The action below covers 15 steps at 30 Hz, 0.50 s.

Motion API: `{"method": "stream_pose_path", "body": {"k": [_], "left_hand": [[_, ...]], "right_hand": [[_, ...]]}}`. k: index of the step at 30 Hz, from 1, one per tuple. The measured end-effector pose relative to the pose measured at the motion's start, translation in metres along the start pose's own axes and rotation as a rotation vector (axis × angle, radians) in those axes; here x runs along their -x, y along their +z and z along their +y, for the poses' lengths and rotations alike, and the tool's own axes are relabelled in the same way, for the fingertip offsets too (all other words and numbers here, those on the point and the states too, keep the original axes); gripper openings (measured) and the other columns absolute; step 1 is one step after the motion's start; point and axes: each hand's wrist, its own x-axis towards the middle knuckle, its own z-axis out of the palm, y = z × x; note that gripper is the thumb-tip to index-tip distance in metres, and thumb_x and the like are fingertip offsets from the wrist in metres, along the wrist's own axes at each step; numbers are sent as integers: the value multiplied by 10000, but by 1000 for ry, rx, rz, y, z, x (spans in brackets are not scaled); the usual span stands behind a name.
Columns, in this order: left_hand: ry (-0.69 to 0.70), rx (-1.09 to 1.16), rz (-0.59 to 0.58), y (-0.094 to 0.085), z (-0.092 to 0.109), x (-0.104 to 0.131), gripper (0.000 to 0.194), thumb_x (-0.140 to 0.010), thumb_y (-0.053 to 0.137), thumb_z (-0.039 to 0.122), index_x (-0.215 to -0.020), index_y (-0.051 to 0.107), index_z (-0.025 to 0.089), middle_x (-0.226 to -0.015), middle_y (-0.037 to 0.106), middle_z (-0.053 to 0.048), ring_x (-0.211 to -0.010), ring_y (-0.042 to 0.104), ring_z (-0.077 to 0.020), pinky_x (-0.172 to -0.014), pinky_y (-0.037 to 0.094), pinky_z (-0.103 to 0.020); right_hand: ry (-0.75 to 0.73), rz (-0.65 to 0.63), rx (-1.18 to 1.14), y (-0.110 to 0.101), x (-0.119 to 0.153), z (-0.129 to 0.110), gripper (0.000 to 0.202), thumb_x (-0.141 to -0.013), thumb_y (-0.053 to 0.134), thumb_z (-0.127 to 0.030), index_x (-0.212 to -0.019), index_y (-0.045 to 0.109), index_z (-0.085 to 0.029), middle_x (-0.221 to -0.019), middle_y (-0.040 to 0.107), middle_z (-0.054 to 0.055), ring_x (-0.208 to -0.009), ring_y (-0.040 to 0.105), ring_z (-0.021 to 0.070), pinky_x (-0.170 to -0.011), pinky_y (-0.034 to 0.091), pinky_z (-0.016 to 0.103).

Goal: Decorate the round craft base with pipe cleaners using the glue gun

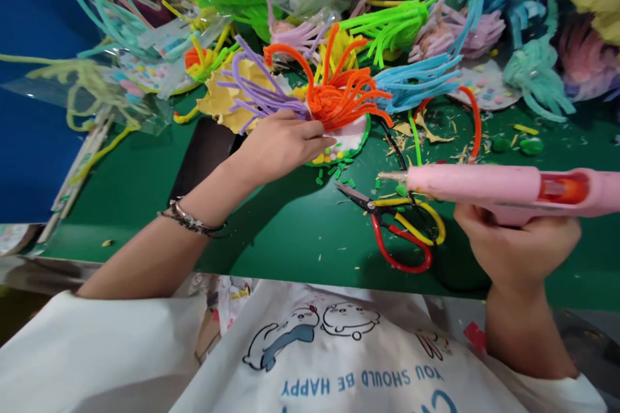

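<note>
My right hand (518, 245) grips a pink glue gun (475, 187), its metal nozzle pointing left above the green table. My left hand (290, 142) is closed at the lower edge of an orange pipe cleaner bundle (343, 100), the fingertips partly hidden. Beneath that bundle lies a round white disc (356, 135) with a green rim and small yellow and white pieces. A purple pipe cleaner bundle (271, 93) rests against the back of my left hand. Between my hands lie scissors (371, 205) with one red and one yellow handle loop.
A dark flat phone-like object (201, 155) lies under my left forearm. Blue pipe cleaners (421, 84) and a lime green bundle (402, 29) crowd the back. Green and yellow scraps (339, 174) litter the table (290, 226). A black cord runs past the scissors.
</note>
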Motion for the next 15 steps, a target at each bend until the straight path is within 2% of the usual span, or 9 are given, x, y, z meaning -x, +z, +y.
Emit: {"method": "stream_pose_path", "body": {"k": [4, 10, 15], "left_hand": [[33, -78, -6, 7, 0, 0, 441, -1049, 303, 315, -1144, 724, 223, -850, 663, -67, -640, 545, -162, -624, 344, -331], [60, -78, -14, 14, -2, -1, 418, -1038, 335, 285, -1162, 727, 207, -866, 658, -76, -637, 538, -170, -625, 345, -334], [-1, 9, -3, 13, -1, -2, 372, -1010, 378, 257, -1127, 729, 226, -858, 661, -62, -670, 564, -177, -663, 374, -336]], "right_hand": [[-13, 3, 23, 1, 3, 3, 383, -759, 657, -405, -518, 407, -245, -484, 443, -11, -450, 486, 136, -520, 463, 328], [-13, 26, -26, 2, 2, 2, 392, -744, 670, -426, -524, 398, -249, -465, 453, -15, -423, 472, 134, -489, 439, 322], [49, 1, -51, 1, -1, -2, 389, -743, 655, -421, -517, 384, -255, -447, 460, -14, -411, 459, 126, -472, 410, 306]]}}
